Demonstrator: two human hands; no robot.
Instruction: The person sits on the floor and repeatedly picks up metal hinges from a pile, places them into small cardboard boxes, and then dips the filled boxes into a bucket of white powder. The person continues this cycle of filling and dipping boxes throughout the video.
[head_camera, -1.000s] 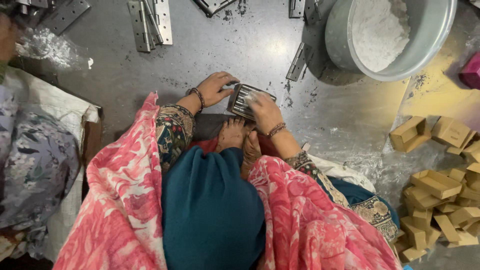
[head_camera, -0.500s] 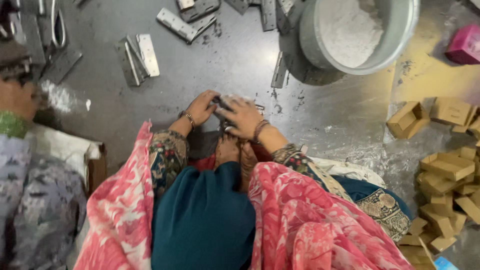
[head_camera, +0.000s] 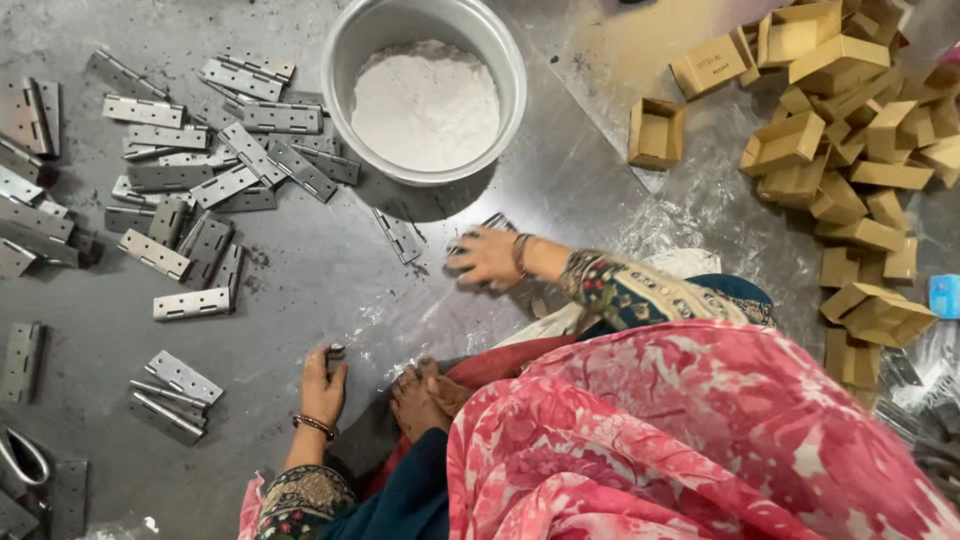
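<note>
metal hinges (head_camera: 492, 224) under right hand (head_camera: 487, 256); left hand (head_camera: 322, 385) on floor (head_camera: 320, 280).

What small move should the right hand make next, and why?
Probably close the fingers on a hinge. The right hand lies spread and blurred over loose hinges below the powder bowl, with no firm grip visible. The left hand rests on the floor, apparently empty.

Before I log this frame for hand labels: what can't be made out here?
- Head view: right hand is motion-blurred, so its grip on the hinge is unclear.
- Left hand: fingertips curl over something small, unidentifiable.
- Scissors are cut by the left edge.
</note>
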